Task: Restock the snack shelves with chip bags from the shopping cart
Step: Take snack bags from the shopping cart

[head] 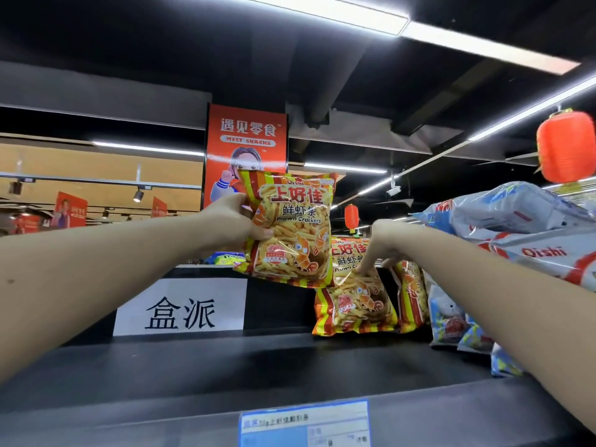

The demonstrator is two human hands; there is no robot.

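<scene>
Both arms outstretched | left hand [230, 221] holds raised bag [290, 230] | right hand [383, 243] fingertips on shelved bag [354, 301]

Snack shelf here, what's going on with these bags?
A person is restocking the top shelf. Their left hand holds an orange prawn cracker bag up in the air above the shelf. Their right hand presses its fingertips on another prawn cracker bag already standing on the shelf, next to more of the same kind. White and blue Oishi bags are piled to the right. The shelf space in front of the white sign is bare.
</scene>
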